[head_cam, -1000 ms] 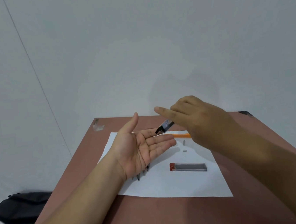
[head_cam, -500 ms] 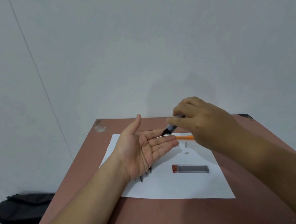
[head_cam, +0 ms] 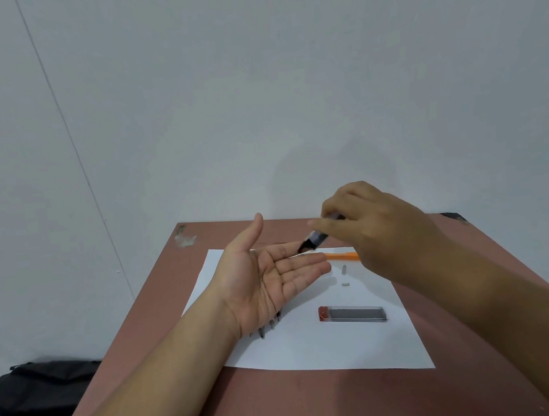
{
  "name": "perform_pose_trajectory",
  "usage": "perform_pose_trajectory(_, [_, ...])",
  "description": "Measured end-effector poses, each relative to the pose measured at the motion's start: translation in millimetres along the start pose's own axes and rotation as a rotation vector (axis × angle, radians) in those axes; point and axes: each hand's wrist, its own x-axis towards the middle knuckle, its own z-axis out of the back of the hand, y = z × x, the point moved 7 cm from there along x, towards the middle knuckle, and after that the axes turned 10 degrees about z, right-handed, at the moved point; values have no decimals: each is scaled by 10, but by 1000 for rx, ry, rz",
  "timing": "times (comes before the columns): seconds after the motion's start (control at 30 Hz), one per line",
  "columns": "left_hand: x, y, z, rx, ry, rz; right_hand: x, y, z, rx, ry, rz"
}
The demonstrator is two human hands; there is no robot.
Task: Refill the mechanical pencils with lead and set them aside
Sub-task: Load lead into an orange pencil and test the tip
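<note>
Pinching a tilted lead case [head_cam: 317,237] mouth-down, the right hand [head_cam: 380,230] should shake gently so leads drop onto the flat, upturned left hand [head_cam: 273,275]. Beneath its fingers lie pencil tips [head_cam: 268,327]; nearby, another lead case [head_cam: 352,314].

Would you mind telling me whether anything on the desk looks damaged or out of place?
The far left corner of the table has a pale, chipped patch where the brown surface looks worn away. Two small white caps lie loose on the paper, apart from any pencil. Otherwise nothing stands out.
</note>
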Motion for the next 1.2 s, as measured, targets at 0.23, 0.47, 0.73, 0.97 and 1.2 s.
perform_pose_trajectory(0.23, [-7,2,-11,5,11,-1,-26,3,-3,-19,-7,11])
perform_pose_trajectory(0.47, [-3,6,-14,2,9,1,-27,11,-9,-5,-19,-3])
perform_pose_trajectory(0.73, [4,8,-10,-1,11,-3,-36,20,-8,-35,-19,0])
perform_pose_trajectory(0.97, [9,8,-7,5,17,-2,-57,29,-26,-4,24,-31])
perform_pose_trajectory(1.2, [14,13,-4,17,15,-3,-61,46,-50,-11,24,-43])
